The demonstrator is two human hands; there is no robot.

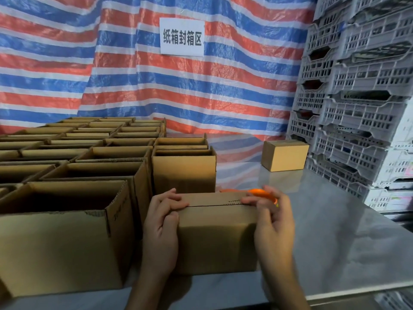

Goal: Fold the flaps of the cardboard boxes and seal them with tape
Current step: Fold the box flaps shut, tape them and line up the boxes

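Note:
A small cardboard box (215, 238) stands on the steel table in front of me, its top flaps folded shut with the seam running across. My left hand (162, 222) grips the box's left end, fingers lying over the top flaps. My right hand (271, 220) rests at the box's right end, fingertips on the seam, and holds an orange tape dispenser (262, 194), mostly hidden behind the fingers. No tape strip is visible to me on the seam.
Several open cardboard boxes (67, 231) crowd the left side of the steel table (335, 231). A closed box (285, 155) sits at the back right. Grey plastic crates (357, 97) are stacked along the right. A striped tarp with a paper sign (182, 36) hangs behind.

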